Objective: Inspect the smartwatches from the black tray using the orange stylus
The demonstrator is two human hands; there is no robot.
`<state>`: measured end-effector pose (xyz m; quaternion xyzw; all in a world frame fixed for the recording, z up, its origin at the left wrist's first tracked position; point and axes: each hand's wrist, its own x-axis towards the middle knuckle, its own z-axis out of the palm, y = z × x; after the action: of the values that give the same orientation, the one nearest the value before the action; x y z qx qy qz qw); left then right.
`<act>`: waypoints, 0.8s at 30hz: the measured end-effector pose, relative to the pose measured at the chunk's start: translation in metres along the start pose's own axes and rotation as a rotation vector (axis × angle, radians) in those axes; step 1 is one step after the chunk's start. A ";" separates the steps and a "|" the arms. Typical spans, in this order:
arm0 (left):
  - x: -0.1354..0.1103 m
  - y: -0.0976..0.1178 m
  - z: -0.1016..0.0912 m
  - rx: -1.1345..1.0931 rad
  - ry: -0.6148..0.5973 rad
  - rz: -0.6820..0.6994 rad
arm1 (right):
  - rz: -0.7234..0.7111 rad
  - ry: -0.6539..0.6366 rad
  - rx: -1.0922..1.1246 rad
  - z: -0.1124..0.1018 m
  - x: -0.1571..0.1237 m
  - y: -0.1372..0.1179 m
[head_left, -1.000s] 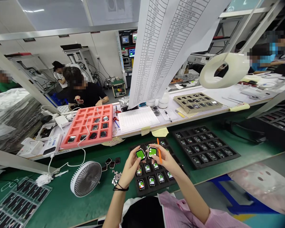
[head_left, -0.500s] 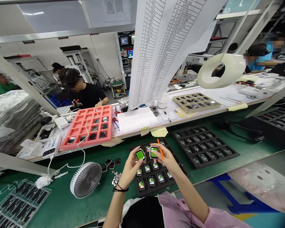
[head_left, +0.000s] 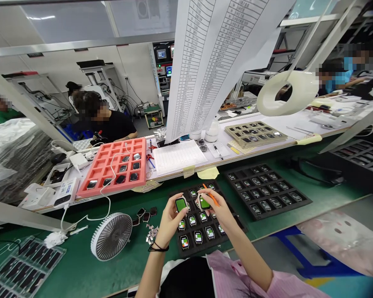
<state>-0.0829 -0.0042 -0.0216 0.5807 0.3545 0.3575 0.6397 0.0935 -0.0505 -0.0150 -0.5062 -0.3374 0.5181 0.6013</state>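
Observation:
My left hand (head_left: 173,215) is closed around a smartwatch (head_left: 180,204) whose lit screen is green. Another smartwatch (head_left: 204,202) with a green screen is gripped in my right hand (head_left: 218,209). An orange stick-like tool (head_left: 211,194) also rests in the right hand, sticking up past the fingers; its tip is hard to make out. Both hands are held above a black foam tray (head_left: 191,250), side by side. Several smartwatches with green, white and red patches on their screens sit in its slots, partly hidden by my hands.
A second black tray (head_left: 270,188) of watches lies to the right. A white fan (head_left: 112,236), loose silver pieces (head_left: 151,234) and dark watch parts (head_left: 146,217) are on the green bench at left. Above, the shelf bears a pink tray (head_left: 115,166), papers and a beige tray (head_left: 255,134).
The right-hand watch has tilted and shifted slightly right, and the orange tool now leans more. The left-hand watch has moved slightly to the left.

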 end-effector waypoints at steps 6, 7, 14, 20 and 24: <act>0.000 -0.003 -0.001 -0.035 -0.018 0.017 | 0.002 -0.021 -0.003 0.004 0.000 -0.003; 0.001 -0.004 -0.002 -0.036 -0.024 0.017 | 0.004 -0.018 -0.008 0.004 0.000 -0.003; -0.001 0.000 -0.002 0.179 0.004 0.146 | -0.003 -0.060 -0.043 0.003 -0.001 -0.003; 0.009 0.009 0.002 0.679 -0.135 0.514 | -0.065 -0.071 -0.264 0.007 -0.003 0.002; 0.015 -0.001 0.003 0.899 -0.198 0.513 | -0.121 -0.102 -0.457 0.010 -0.009 0.003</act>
<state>-0.0724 0.0076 -0.0231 0.8970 0.2571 0.2587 0.2497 0.0816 -0.0567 -0.0144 -0.5814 -0.5053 0.4161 0.4831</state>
